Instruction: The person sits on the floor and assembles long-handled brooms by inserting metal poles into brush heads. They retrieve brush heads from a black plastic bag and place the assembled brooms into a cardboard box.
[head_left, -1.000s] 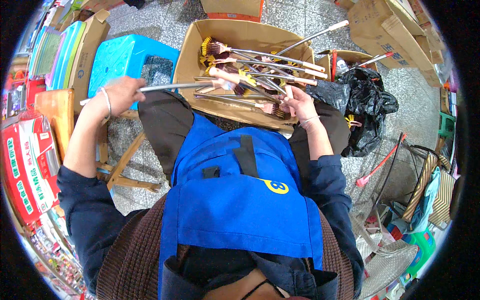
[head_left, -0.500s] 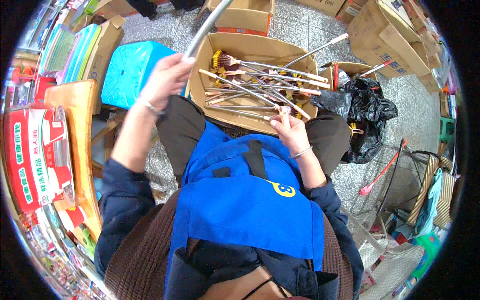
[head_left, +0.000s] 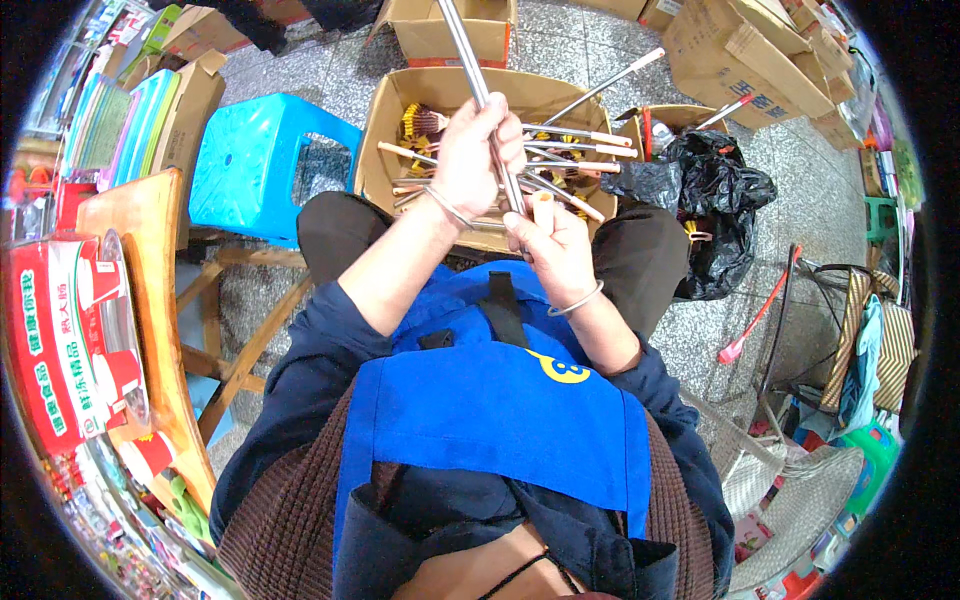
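From the head cam: your left hand (head_left: 470, 155) is wrapped around a long metal tube (head_left: 480, 95) that sticks up and away from you. Your right hand (head_left: 550, 240) sits just below, fingers closed on the tube's lower end. Right behind both hands is the cardboard box (head_left: 385, 130) full of rods.

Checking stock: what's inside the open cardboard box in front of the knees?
The cardboard box holds long metal rods with pale handles and yellow-dark bundles. The left hand and right hand hide its near part.
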